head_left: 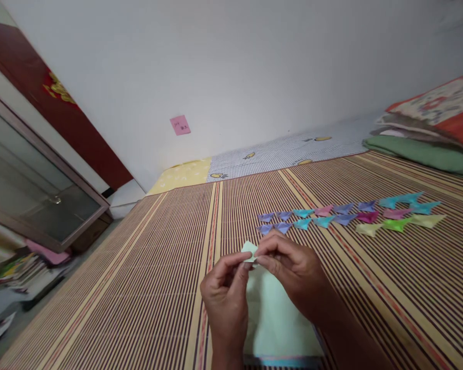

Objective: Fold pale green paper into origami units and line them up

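A small folded piece of pale green paper (249, 247) is pinched between the fingertips of both hands. My left hand (228, 293) grips its lower left side with thumb and forefinger. On the right edge, my right hand (293, 270) holds it the same way, its fingers hiding part of the paper. Below the hands lies a stack of pale green paper sheets (273, 313), with blue and pink edges showing at the bottom. Beyond the right hand, several folded paper shapes in purple, blue, pink, green and yellow, such as a bright green one (397, 225), stand in rows.
A striped bamboo mat (158, 277) covers the bed. Folded bedding (428, 154) is piled at the far right. Along the wall runs a checked cloth (270, 154), and a pink note (180, 125) is stuck above it. A glass-doored cabinet (34, 169) stands left, near stacked books (21, 272).
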Demonstrator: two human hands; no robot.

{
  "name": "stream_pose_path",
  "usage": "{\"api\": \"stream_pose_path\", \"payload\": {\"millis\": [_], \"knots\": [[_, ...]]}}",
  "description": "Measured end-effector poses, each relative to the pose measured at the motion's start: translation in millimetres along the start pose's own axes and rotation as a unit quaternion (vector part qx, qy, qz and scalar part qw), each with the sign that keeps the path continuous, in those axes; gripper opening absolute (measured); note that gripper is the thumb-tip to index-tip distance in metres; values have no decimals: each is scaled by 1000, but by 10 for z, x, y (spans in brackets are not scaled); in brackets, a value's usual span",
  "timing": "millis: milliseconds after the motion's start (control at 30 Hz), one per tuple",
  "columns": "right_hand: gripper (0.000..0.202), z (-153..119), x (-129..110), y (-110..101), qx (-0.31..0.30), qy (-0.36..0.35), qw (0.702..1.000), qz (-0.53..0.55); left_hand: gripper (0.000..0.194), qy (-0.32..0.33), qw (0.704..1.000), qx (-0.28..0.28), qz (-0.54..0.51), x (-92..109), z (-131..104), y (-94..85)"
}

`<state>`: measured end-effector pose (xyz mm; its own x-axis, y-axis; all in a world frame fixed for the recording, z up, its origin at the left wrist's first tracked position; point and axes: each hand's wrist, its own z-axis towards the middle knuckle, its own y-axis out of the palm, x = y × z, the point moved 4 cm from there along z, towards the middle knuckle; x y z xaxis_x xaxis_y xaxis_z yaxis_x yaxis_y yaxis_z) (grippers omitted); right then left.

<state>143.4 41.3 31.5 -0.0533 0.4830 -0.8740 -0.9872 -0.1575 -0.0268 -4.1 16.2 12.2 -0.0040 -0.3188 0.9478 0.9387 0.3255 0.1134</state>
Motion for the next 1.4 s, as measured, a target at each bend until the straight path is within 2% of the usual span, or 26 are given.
{"api": "stream_pose_path", "payload": {"millis": [267,400,533,700,867,1067,1400], "knots": [[13,10,9,-6,7,-10,1000,-8,8,3,1000,-8,1,64,11,55],[11,-3,50,31,17,-5,999,41,8,16,1000,16,-12,64,-8,31],[10,-5,102,55,30,6,996,84,5,13,1000,14,-18,47,-4,39],[12,-2,91,65,41,-2,997,64,5,7,1000,11,-8,23,4,51],[12,-11,71,74,57,-2,998,38,12,5,999,34,16,52,-3,56],[12,-7,68,68,73,-7,997,15,25,-23,998,27,-50,55,3,94],[11,-3,50,74,65,5,998,2,22,-29,999,32,-31,43,5,74]]}}
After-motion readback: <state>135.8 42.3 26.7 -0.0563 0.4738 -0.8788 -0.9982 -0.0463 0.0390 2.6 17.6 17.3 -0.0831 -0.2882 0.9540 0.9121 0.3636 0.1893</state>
